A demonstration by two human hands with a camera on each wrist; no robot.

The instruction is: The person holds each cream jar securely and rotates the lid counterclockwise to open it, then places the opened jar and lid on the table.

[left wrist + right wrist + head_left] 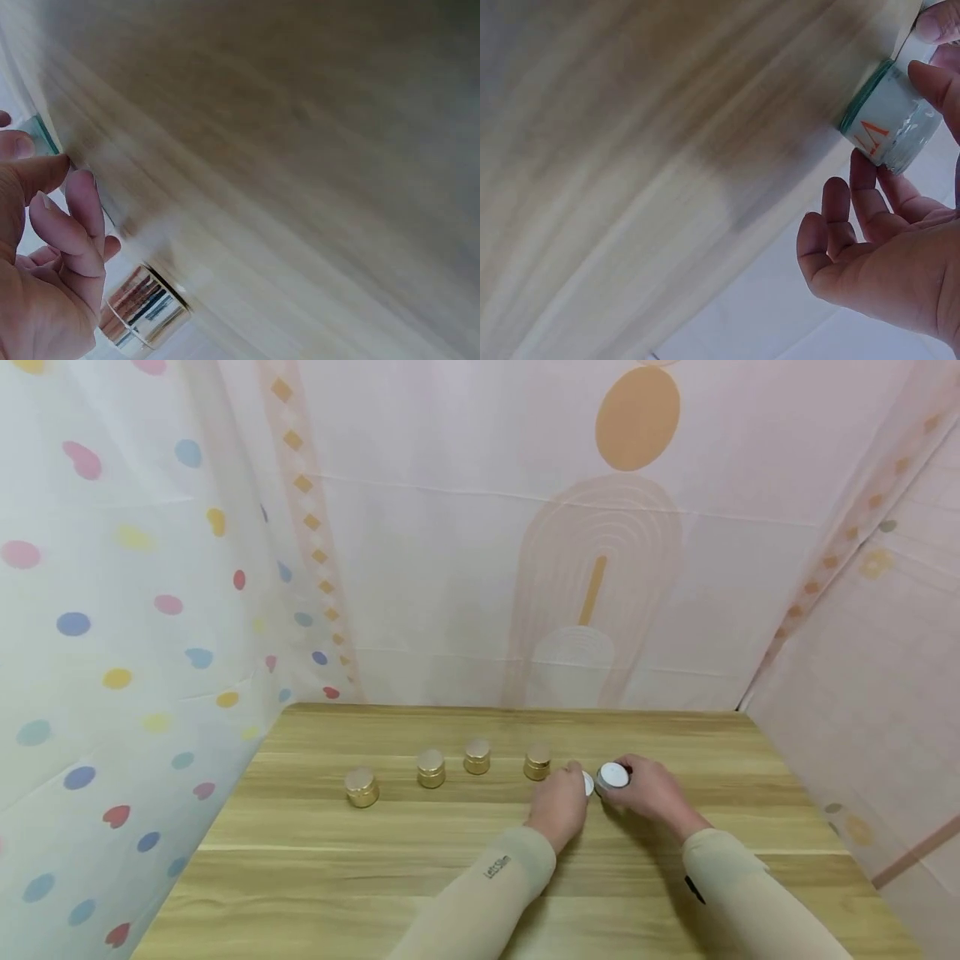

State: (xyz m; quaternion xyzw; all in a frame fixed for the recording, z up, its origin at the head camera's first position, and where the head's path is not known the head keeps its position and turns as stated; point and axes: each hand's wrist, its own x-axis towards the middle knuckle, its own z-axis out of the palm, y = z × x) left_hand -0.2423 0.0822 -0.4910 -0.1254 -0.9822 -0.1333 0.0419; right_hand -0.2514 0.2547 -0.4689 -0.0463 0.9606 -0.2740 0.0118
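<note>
My right hand [654,793] grips a small glass jar [889,120] between thumb and fingers. In the right wrist view the jar has orange lettering and a greenish edge against the table; from above its top looks white. Close to its left, my left hand [558,806] holds a white round thing [588,784], mostly hidden by the fingers, so its kind is unclear. The two held things are side by side, almost touching. Just beyond the left hand stands a gold lidded jar [537,763], also partly visible as a shiny gold jar [144,311] in the left wrist view.
More gold jars stand in a loose row leftward: one jar [477,757], another jar [431,768] and the leftmost jar [362,787]. All are on a wood-grain table [337,877]. Patterned curtains [450,568] hang behind the table and at both sides.
</note>
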